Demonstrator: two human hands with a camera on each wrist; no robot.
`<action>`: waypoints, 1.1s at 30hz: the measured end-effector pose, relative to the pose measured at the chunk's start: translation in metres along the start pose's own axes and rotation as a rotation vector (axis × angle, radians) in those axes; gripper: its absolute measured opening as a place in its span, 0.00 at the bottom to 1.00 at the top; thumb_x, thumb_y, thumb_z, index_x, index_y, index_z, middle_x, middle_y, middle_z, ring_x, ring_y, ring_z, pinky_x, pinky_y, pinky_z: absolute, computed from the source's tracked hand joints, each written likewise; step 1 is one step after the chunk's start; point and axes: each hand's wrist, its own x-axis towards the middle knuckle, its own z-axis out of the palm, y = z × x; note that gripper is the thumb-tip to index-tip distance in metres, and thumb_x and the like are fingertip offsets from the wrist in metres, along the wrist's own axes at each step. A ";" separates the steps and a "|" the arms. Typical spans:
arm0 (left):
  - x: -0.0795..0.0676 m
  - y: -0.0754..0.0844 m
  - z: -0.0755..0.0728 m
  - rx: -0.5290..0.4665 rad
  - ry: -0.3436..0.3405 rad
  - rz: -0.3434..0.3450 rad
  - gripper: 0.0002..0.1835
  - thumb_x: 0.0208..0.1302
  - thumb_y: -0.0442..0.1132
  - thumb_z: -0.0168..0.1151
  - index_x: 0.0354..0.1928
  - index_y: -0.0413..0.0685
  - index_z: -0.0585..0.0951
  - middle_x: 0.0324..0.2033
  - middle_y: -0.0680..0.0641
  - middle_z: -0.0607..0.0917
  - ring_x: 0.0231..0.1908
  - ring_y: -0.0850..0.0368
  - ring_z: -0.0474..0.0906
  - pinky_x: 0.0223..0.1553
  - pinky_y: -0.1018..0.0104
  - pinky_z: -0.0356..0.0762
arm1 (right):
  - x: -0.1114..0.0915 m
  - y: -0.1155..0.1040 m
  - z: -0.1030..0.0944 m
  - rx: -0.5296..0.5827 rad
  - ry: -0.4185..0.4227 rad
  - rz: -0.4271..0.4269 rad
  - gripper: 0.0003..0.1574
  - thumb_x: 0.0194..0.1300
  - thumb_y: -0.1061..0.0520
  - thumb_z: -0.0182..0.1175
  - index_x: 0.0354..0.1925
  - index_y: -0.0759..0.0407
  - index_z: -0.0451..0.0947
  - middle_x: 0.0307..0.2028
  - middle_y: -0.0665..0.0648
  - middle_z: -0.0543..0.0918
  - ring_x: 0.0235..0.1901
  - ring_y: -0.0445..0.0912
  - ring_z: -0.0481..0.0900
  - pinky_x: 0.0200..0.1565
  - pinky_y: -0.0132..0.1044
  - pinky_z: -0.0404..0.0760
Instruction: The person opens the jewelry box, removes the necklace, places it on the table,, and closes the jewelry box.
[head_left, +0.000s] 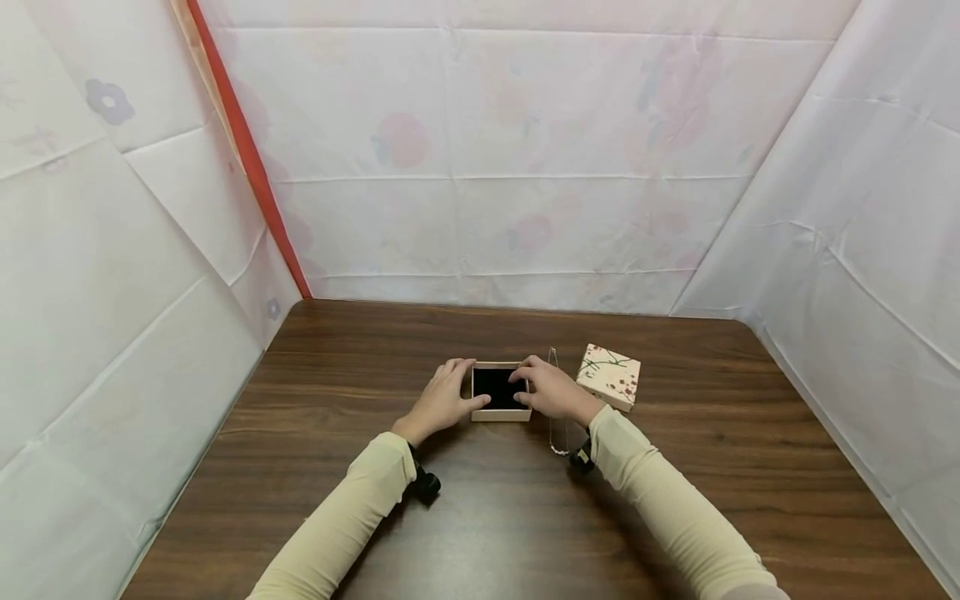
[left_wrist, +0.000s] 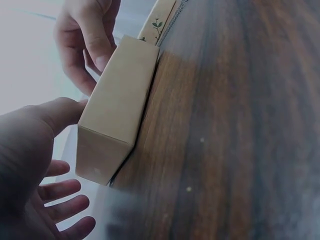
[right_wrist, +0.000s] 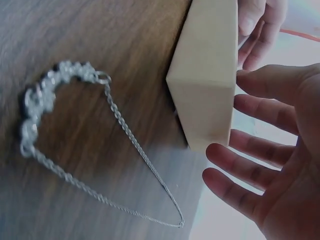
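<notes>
An open cream box (head_left: 501, 416) with a black lining (head_left: 498, 388) sits on the table. My left hand (head_left: 441, 400) is at its left side, thumb reaching over the front left part; in the left wrist view the other fingers are spread apart, off the box (left_wrist: 112, 95). From the right, my right hand (head_left: 553, 390) has its thumb and index finger over the lining at the rim. The right wrist view shows its remaining fingers loosely spread beside the box (right_wrist: 202, 110). A silver necklace (right_wrist: 37, 100) with a beaded, flower-like pendant section lies right of the box, partly under my right hand.
The box's lid (head_left: 609, 377), cream with red blossoms and green branches, lies right of the necklace. Brown wood-grain table (head_left: 495, 517) surrounds these things. White patterned cloth (head_left: 480, 150) hangs at the back and both sides, with a red strip (head_left: 251, 158) at the left corner.
</notes>
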 end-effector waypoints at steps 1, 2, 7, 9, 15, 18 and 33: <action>0.000 0.000 -0.001 -0.001 -0.004 -0.003 0.41 0.63 0.56 0.64 0.71 0.43 0.63 0.66 0.37 0.68 0.66 0.39 0.64 0.65 0.44 0.65 | 0.000 0.000 -0.001 0.004 0.003 0.001 0.20 0.67 0.54 0.61 0.56 0.58 0.78 0.57 0.59 0.73 0.40 0.47 0.79 0.45 0.45 0.77; -0.001 0.000 -0.001 -0.001 -0.008 -0.005 0.42 0.63 0.57 0.64 0.72 0.42 0.63 0.67 0.37 0.68 0.66 0.39 0.64 0.65 0.43 0.65 | -0.001 0.000 -0.003 0.001 0.006 0.000 0.20 0.68 0.54 0.61 0.57 0.58 0.78 0.57 0.59 0.73 0.40 0.47 0.79 0.46 0.45 0.77; -0.003 -0.001 -0.002 -0.013 -0.036 -0.024 0.48 0.61 0.63 0.62 0.74 0.42 0.58 0.70 0.37 0.64 0.70 0.39 0.60 0.67 0.41 0.61 | -0.003 0.004 -0.009 0.011 0.025 0.008 0.21 0.68 0.54 0.60 0.58 0.59 0.77 0.56 0.59 0.74 0.44 0.50 0.79 0.46 0.47 0.77; -0.003 -0.001 -0.002 -0.022 -0.044 -0.031 0.51 0.59 0.64 0.63 0.75 0.42 0.57 0.71 0.37 0.62 0.71 0.39 0.59 0.68 0.40 0.59 | -0.004 0.007 -0.012 0.022 0.027 0.023 0.22 0.69 0.53 0.60 0.58 0.58 0.77 0.56 0.59 0.74 0.45 0.50 0.78 0.47 0.47 0.77; -0.002 -0.004 -0.002 -0.025 -0.059 -0.036 0.58 0.53 0.63 0.69 0.76 0.40 0.53 0.73 0.37 0.60 0.73 0.40 0.56 0.70 0.40 0.54 | -0.007 0.019 -0.021 0.053 0.060 0.039 0.23 0.68 0.53 0.61 0.58 0.59 0.77 0.54 0.60 0.75 0.43 0.51 0.78 0.45 0.46 0.77; -0.001 -0.006 -0.002 -0.011 -0.071 -0.039 0.61 0.49 0.64 0.72 0.76 0.39 0.51 0.73 0.37 0.60 0.73 0.41 0.56 0.70 0.41 0.53 | -0.007 0.027 -0.024 0.042 0.073 0.037 0.23 0.67 0.54 0.61 0.58 0.61 0.76 0.53 0.63 0.75 0.44 0.53 0.76 0.46 0.47 0.76; 0.003 -0.012 0.001 0.035 -0.122 -0.025 0.69 0.42 0.63 0.77 0.77 0.40 0.45 0.75 0.40 0.55 0.74 0.40 0.52 0.68 0.35 0.49 | -0.026 0.066 -0.050 0.027 0.086 0.227 0.40 0.67 0.48 0.62 0.70 0.64 0.62 0.65 0.74 0.63 0.63 0.67 0.65 0.59 0.62 0.70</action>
